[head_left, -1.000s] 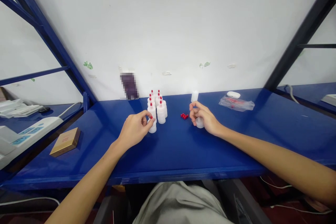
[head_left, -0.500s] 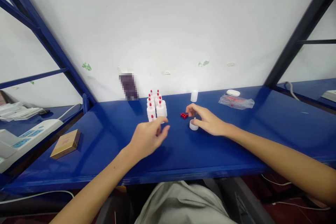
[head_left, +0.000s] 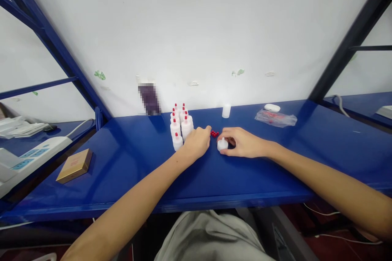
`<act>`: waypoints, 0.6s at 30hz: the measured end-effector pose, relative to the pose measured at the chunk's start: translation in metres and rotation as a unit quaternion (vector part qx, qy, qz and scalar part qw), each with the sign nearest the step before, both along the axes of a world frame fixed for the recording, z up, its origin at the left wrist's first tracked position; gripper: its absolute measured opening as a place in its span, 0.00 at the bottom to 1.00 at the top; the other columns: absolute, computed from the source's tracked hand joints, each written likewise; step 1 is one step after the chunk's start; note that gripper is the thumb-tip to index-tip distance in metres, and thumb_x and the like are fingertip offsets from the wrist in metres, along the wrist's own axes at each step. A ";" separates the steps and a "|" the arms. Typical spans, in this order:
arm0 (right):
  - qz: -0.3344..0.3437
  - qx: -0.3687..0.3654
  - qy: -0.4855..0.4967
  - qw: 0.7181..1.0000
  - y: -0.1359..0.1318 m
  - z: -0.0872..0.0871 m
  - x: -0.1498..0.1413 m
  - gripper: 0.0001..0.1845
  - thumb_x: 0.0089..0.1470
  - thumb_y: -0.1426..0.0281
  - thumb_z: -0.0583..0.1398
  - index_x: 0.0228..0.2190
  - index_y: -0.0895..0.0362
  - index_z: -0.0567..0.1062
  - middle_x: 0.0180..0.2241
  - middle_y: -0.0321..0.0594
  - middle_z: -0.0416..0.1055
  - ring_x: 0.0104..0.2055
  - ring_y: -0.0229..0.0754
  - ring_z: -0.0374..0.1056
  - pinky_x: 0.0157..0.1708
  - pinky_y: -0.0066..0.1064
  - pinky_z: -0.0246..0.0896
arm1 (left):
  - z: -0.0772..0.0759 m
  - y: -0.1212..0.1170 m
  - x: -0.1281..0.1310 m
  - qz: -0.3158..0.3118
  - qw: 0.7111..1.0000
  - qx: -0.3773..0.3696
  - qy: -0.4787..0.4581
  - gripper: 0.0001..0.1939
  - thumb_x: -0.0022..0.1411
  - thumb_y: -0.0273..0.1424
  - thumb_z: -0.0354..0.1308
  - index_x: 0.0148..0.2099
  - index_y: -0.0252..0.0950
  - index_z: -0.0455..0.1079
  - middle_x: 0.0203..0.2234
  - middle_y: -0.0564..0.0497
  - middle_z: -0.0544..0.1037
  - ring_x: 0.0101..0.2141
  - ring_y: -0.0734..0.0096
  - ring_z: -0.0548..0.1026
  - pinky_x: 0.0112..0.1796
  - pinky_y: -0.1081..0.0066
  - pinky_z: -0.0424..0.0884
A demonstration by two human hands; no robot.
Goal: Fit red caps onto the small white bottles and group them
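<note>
My right hand is curled around a small white squeeze bottle with a bare pointed nozzle, upright on the table. My left hand has its fingers drawn together at the left side of a little cluster of red caps. Its fingertips are partly hidden, so whether a cap is between them does not show. Just left of that hand stand several white bottles in two rows, each topped with a red cap. Behind the red caps is one plain white bottle or lid, near the wall.
The blue table runs along a white wall. At right lie a clear plastic bag with red contents and a white rounded case. A gold box and a white power strip are at left, beside blue metal frame posts.
My left hand has moved right, from open beside the bottle rows to the red caps. The bottle at my right hand has shifted slightly left, with its nozzle now plainly visible.
</note>
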State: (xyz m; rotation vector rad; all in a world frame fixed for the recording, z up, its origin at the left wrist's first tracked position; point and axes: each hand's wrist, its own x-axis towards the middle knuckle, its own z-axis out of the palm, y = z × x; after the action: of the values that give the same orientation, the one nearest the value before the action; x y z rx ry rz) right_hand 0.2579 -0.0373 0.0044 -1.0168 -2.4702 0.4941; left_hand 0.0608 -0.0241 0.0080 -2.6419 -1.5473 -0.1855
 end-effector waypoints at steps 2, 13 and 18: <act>-0.001 0.015 0.023 1.000 0.000 0.000 -0.001 0.11 0.52 0.63 0.62 0.36 0.57 0.76 0.35 0.41 0.71 0.31 0.40 0.65 0.32 0.31 0.59 | -0.002 0.001 0.001 -0.002 1.000 0.004 0.001 0.13 0.69 0.27 0.43 0.50 0.34 0.66 0.36 0.39 0.78 0.37 0.53 0.79 0.36 0.63 0.71; -0.066 -0.068 0.174 0.980 0.006 -0.002 -0.002 0.12 0.50 0.63 0.65 0.34 0.57 0.78 0.33 0.39 0.72 0.31 0.40 0.66 0.33 0.32 0.60 | -0.002 -0.002 0.002 -0.009 1.000 0.004 -0.012 0.13 0.69 0.29 0.44 0.52 0.34 0.64 0.35 0.39 0.78 0.36 0.53 0.79 0.33 0.63 0.71; -0.094 -0.323 0.391 0.857 0.022 -0.002 0.004 0.16 0.51 0.58 0.65 0.28 0.60 0.75 0.25 0.38 0.70 0.22 0.33 0.62 0.23 0.28 0.59 | -0.006 0.000 0.003 -0.016 0.999 0.012 -0.044 0.14 0.71 0.30 0.42 0.51 0.34 0.65 0.37 0.39 0.78 0.38 0.54 0.78 0.37 0.63 0.71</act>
State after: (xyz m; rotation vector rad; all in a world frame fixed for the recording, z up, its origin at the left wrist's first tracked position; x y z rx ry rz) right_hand 0.2623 -0.0155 0.0020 -0.9885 -1.4662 1.4055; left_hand 0.0638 -0.0240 0.0024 -2.6736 -1.5187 -0.3236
